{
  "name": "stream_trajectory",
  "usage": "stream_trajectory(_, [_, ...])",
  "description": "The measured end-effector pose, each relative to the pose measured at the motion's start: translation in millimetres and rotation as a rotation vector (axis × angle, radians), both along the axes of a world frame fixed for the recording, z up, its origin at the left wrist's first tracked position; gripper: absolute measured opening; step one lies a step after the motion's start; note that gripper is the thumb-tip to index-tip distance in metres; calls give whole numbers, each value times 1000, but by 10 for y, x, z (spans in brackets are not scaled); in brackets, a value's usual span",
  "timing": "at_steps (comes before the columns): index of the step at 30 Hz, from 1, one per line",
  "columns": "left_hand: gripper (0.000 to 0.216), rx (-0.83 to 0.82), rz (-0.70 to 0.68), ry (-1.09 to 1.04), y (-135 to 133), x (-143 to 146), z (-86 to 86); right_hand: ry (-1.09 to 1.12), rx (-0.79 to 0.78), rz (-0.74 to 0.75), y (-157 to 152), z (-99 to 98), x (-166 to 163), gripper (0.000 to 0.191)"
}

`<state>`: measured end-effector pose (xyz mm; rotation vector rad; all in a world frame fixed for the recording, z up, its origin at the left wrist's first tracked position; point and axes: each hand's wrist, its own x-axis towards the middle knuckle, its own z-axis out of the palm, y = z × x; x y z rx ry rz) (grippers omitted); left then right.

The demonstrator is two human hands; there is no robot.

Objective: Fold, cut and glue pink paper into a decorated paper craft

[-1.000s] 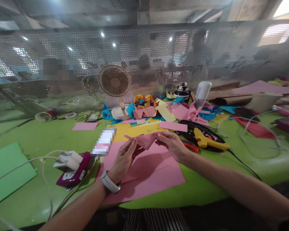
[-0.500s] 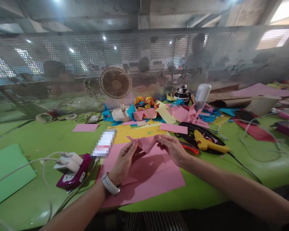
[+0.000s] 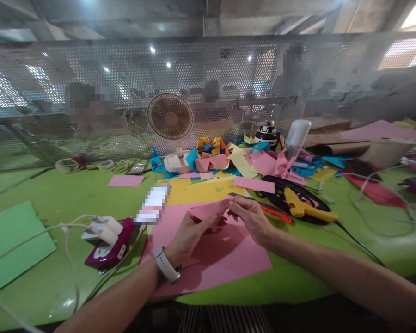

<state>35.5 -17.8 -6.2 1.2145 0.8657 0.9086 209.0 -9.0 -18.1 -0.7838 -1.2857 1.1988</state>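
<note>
Between both hands is a small folded piece of pink paper point(image 3: 208, 210), held above the larger pink sheets. My left hand point(image 3: 194, 233) grips it from below and the left, its thumb lying along the lower edge. At the paper's right end, my right hand point(image 3: 247, 217) pinches a corner between thumb and fingertips. The left fingers are partly hidden behind the paper. Beneath the hands, flat pink sheets point(image 3: 242, 259) lie on the green table point(image 3: 201, 298). Scissors with orange-red handles point(image 3: 277, 214) rest just beyond my right hand.
A yellow glue gun point(image 3: 305, 206) lies on a black tray at the right. To the left are a phone point(image 3: 153, 203), a purple power strip point(image 3: 107, 249) with cables, and a green sheet point(image 3: 17, 245). Behind stand a fan point(image 3: 170, 116) and piled coloured paper scraps point(image 3: 242, 159).
My left thumb has slid right along the pink paper, towards my right fingers. The paper has turned, its downward point no longer showing. The whole view has shifted slightly.
</note>
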Motion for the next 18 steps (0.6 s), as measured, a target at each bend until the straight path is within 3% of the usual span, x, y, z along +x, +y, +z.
stream_trajectory(10, [21,10,15,-5,18,-8,-8,34,-6,-5,-15,-4,-14,26])
stream_trajectory(14, [19,2,14,-25,33,-34,-27,132,-115,-64,72,-33,37,19])
stream_trajectory(18, [19,-14,39,-57,33,-55,-39,244,-215,-119,113,-27,86,26])
